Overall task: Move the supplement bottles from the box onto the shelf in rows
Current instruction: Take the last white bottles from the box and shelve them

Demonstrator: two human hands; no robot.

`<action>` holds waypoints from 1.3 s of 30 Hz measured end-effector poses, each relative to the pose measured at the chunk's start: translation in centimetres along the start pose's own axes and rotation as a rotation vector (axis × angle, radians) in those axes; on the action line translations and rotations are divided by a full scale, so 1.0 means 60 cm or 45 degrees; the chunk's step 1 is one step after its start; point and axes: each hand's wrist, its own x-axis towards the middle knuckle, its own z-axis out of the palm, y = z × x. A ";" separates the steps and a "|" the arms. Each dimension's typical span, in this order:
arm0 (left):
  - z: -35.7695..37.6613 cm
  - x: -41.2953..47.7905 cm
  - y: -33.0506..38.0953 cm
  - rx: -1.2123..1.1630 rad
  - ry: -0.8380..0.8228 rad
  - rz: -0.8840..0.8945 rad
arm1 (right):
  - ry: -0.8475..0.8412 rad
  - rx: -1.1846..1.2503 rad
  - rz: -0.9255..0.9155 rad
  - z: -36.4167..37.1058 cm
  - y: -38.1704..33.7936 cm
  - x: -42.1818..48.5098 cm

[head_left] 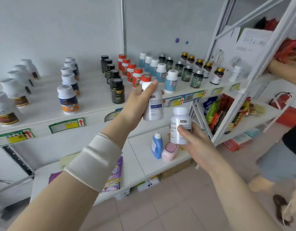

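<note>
My left hand [137,102] grips a white supplement bottle [154,107] and holds it up in front of the white shelf [97,95]. Its top overlaps a red cap at the front of the red-capped row. My right hand [192,137] holds a second white bottle [180,125] with a white cap, lower and to the right, below the shelf's front edge. On the shelf stand rows of bottles: white ones [12,90] at the left, orange-labelled ones [68,100], black ones [117,90], red-capped ones [130,70], blue ones [170,82], dark green ones [196,79]. The box is out of view.
A lower shelf [140,157] carries a blue bottle [157,145], a pink container [169,151] and a purple pack [113,175]. A white rack [240,97] with snack packets stands at the right. Another person [284,154] stands at the far right, reaching into that rack.
</note>
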 end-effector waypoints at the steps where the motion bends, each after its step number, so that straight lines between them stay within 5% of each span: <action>1: 0.024 0.023 -0.006 0.013 -0.024 -0.001 | 0.038 -0.001 -0.017 -0.025 -0.005 0.016; 24: 0.387 0.584 -0.057 0.220 -0.337 0.123 | 0.309 0.134 -0.222 -0.453 -0.179 0.455; 39: 0.623 0.875 -0.120 0.457 -0.079 0.145 | -0.025 -0.225 -0.250 -0.793 -0.290 0.713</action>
